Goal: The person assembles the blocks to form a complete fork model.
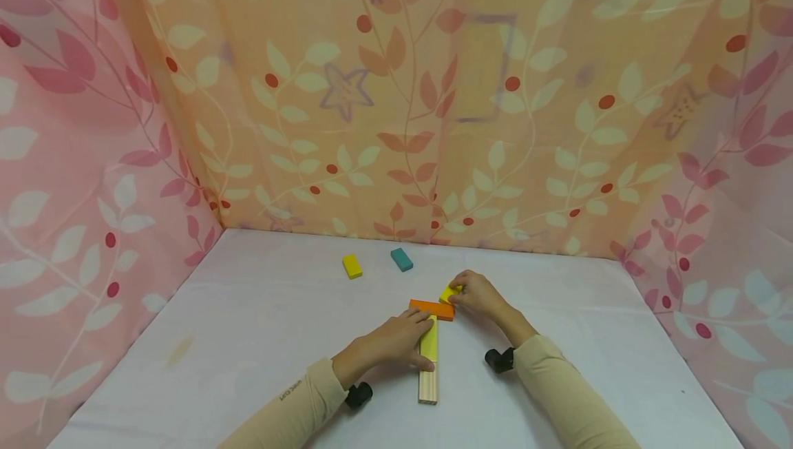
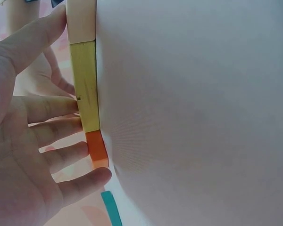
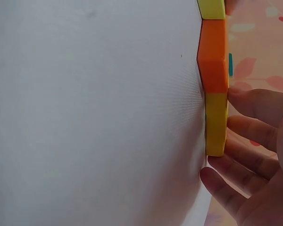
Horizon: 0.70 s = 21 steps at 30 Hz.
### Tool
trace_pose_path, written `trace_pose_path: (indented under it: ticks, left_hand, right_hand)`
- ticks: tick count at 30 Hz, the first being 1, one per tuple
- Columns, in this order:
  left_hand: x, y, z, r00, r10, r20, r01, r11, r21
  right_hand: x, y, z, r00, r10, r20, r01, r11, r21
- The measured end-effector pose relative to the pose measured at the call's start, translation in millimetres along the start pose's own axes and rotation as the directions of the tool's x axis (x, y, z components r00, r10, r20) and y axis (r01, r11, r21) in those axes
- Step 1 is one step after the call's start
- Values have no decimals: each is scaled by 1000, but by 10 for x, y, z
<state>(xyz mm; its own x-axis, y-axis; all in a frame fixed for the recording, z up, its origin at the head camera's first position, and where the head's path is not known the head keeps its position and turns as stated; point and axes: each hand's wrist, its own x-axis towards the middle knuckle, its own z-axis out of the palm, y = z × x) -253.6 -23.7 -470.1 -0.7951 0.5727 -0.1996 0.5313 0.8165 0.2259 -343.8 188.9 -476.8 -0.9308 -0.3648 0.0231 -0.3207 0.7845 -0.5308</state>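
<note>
Nearest the person on the white-covered bench (image 1: 260, 297), 1 plain wooden block (image 1: 428, 385) with visible grain lies with its long axis pointing away from the body. End to end with it, on the same line, is 1 pale yellow oblong block (image 1: 429, 344), seemingly painted wood. The left hand (image 1: 395, 340) comes in from the left with fingers straight and spread, gripping nothing; in its wrist view the thumb touches the plain wooden block and the fingertips rest along the pale yellow oblong block and 1 orange oblong block (image 1: 438, 310), also apparently painted wood. That orange oblong block lies crosswise at the far end of the line, its long axis running left to right and its right end nearer the right hand (image 1: 480, 295). The relation that matters sits there: the right hand pinches 1 small bright yellow oblong block (image 1: 447, 295) between thumb and fingers just beyond that right end, its long axis slanting away to the right, and the right wrist view shows no gap between the 2 blocks. Well apart, farther off and to the left of the right hand, lie 1 teal oblong block (image 1: 401, 259) and 1 second bright yellow oblong block (image 1: 352, 266), touched by neither hand.
</note>
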Motion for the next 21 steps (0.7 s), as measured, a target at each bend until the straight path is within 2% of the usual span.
trace_pose_path:
  ticks: [10,15,21]
  left_hand:
    - [1,-16,9,1000,-11,-4,11,1000,12]
    - [3,-8,6,1000,-12,-2,12,1000,-1]
    - [-16,16,-14,1000,-22,2,22,999,-33]
  right_hand:
    - [9,-4,28,1000,27,-15,-27,1000,0]
    - [5,-4,32,999,43,-22,-43,999,23]
    - [-8,12,36,999,28,-29,-28,1000,4]
